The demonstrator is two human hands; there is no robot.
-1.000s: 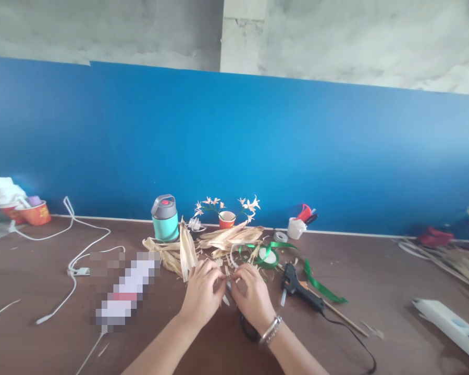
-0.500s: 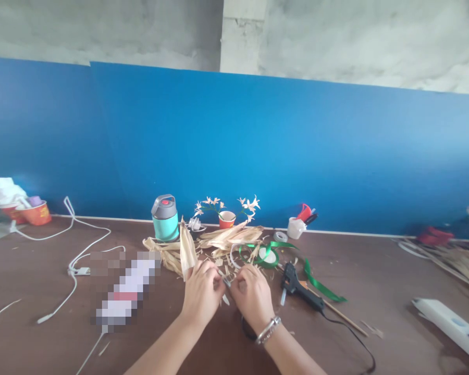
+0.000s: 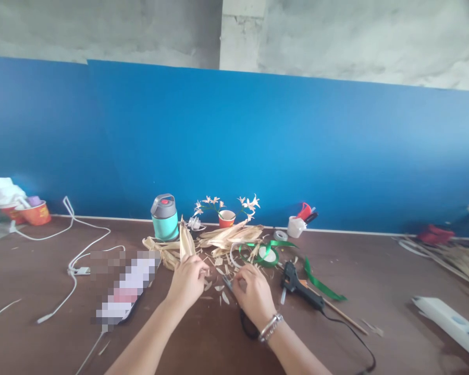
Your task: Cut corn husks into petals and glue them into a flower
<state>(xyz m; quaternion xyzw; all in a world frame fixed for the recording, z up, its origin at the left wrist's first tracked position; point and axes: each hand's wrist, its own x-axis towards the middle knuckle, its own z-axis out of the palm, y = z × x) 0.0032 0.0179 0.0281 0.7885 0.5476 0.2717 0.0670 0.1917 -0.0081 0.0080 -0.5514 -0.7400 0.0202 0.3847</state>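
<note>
My right hand (image 3: 252, 289) is closed around a pair of scissors (image 3: 249, 324); the dark handle loop hangs below the palm and the blades point up and left past the fingertips. To the left, my left hand (image 3: 189, 278) is pinched closed, and whatever its fingertips hold is too small to make out. Right behind it a dry corn husk (image 3: 186, 240) stands up, its lower end hidden by the hand. Small pale petal-shaped cuttings (image 3: 224, 297) lie on the brown table between the hands.
Behind are more husks (image 3: 230, 237), a paper cup (image 3: 226, 220) with husk flowers, and a teal flask (image 3: 165, 219). Right: green ribbon (image 3: 324, 286), a glue gun (image 3: 300, 289), a stick, and a white pot (image 3: 296, 227) of pens. Left: a blurred-out phone (image 3: 127, 291) and white cables (image 3: 78, 255).
My left hand has drawn away to the left from the scissors. The right hand stays nearly in place, and more of the cuttings between the hands shows.
</note>
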